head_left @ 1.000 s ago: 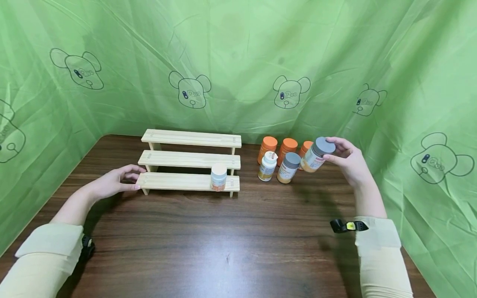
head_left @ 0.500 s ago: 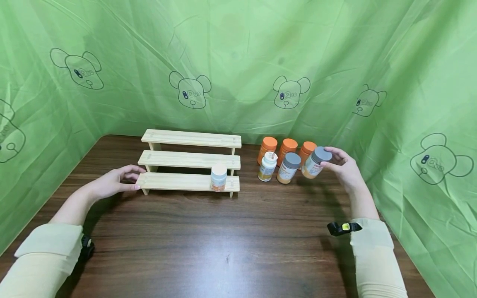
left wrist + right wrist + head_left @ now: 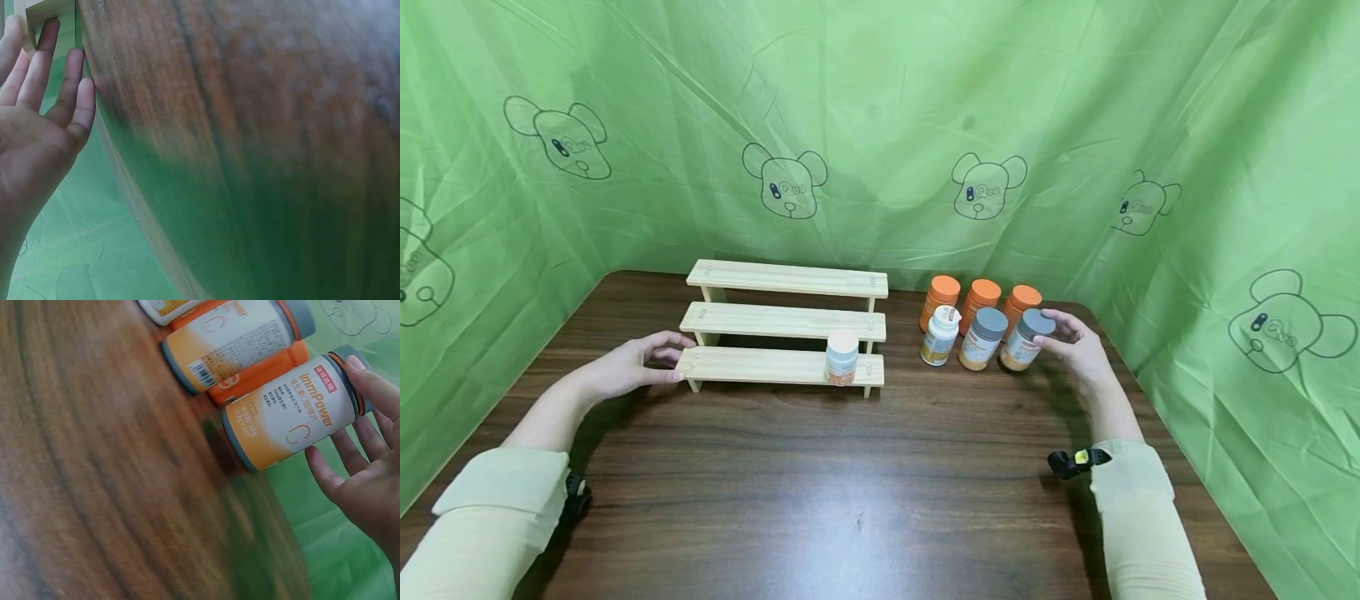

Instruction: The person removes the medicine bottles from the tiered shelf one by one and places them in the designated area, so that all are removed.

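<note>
My right hand (image 3: 1075, 346) pinches the grey lid of a vitamin C bottle (image 3: 1019, 348) between thumb and fingers. In the right wrist view the bottle's white and orange label (image 3: 287, 415) faces the camera, its base close to the table. My left hand (image 3: 628, 367) is at the left end of a three-step wooden display rack (image 3: 752, 365), thumb at the front edge of the lowest step and fingers behind it. A small white bottle (image 3: 842, 358) stands near the right end of that step. A second grey-lidded bottle (image 3: 982, 340) stands left of the held one.
A white bottle with a gold label (image 3: 940, 337) stands at the left of the front row. Behind are three orange-lidded bottles, the left one (image 3: 942, 293) nearest the rack. A green curtain (image 3: 880, 108) encloses the dark wooden table (image 3: 850, 475).
My right hand has lowered the grey-lidded vitamin bottle and moved it slightly left, into line with the front row. The left hand and rack have stayed put.
</note>
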`<state>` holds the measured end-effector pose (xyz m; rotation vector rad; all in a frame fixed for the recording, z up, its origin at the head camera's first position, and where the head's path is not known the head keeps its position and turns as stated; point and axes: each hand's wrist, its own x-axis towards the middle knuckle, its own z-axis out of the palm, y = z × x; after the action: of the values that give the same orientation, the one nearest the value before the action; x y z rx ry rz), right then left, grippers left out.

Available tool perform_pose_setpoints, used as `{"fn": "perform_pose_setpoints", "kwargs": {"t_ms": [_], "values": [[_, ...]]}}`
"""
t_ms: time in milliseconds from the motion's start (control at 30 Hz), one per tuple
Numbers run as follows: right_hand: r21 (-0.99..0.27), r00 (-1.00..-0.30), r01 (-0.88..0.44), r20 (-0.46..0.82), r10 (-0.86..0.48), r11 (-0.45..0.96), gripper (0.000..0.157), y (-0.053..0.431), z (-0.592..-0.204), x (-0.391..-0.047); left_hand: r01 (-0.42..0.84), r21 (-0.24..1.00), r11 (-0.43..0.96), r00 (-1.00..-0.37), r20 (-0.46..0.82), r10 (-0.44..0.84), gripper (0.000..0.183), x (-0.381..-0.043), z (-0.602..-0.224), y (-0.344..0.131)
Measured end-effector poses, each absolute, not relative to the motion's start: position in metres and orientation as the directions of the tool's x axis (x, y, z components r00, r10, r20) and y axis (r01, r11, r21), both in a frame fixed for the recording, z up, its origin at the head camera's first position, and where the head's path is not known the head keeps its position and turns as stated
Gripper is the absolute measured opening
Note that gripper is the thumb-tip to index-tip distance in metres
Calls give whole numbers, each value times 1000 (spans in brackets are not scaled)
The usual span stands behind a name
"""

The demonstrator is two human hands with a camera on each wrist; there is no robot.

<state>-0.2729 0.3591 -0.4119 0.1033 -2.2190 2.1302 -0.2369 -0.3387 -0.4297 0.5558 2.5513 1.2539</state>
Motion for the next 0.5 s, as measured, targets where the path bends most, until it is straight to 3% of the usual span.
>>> {"fn": "perform_pose_setpoints", "kwargs": {"t_ms": [500], "values": [[-997,-997,-60,63,-42,-55,51,358,-423,-276,218,807,549,-898,-54,437,52,-235,-427,-336]]}}
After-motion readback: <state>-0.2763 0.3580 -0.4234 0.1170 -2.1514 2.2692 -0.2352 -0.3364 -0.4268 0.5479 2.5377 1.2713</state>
